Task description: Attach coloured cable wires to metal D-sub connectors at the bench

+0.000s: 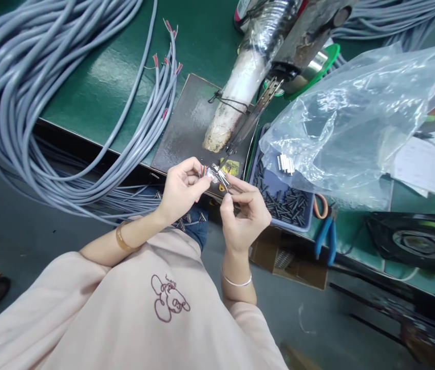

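Observation:
Pinched between thumb and forefinger, the coloured wires (204, 170) are in my left hand (184, 187). The wires meet a small metal pin connector (220, 176) at the table's front edge. My right hand (244, 209) is closed at the connector's right end, its thumb and fingertips pressed round something thin that is too small to name. Just beyond the connector, the tip of a soldering tool on a metal bracket (253, 113) points down, beside a white wrapped tube (236, 87). Beneath them lies a dark plate (186, 121).
Grey cable bundles (13, 67) cover the left side and hang over the edge. To the right are a blue bin (309, 205) of small black pieces, a plastic bag (340, 123) with a connector on it, blue-handled pliers (325, 234) and a black fan (417, 241). Below sits a cardboard box (305, 275).

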`<state>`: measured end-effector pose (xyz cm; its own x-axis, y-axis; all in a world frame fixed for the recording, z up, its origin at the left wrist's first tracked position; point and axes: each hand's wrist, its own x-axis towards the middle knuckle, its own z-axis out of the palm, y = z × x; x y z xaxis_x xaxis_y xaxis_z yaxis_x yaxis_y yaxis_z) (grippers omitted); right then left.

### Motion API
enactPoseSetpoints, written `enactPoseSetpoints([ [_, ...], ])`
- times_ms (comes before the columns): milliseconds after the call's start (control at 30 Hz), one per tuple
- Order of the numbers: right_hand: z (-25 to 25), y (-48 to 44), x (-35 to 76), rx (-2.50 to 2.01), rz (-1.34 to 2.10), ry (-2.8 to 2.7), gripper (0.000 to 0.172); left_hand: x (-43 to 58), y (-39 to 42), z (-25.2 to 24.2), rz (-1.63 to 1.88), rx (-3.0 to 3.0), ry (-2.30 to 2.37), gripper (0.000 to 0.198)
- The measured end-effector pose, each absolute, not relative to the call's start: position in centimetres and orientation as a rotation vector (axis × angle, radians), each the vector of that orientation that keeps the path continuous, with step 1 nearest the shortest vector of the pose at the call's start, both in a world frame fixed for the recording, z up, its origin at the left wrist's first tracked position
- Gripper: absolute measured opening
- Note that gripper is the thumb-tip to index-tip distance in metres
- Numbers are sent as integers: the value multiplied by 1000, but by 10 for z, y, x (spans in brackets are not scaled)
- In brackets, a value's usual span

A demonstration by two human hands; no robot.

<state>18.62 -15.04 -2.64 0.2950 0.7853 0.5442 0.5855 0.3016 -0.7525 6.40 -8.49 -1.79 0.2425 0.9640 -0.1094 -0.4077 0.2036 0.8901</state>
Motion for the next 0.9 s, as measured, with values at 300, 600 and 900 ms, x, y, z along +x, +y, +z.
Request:
enactPoseSetpoints([
  [300, -22, -144, 191, -1398, 108, -1461, 14, 69, -81, -20, 1170, 903, 794, 25],
  [600, -15, -138, 191, -1381, -31, -1522, 16, 68, -81, -17, 1219, 999, 774, 22],
  [900, -18, -143, 193, -1396, -147, -1646, 17, 66, -80, -18, 1156, 970, 792, 24],
])
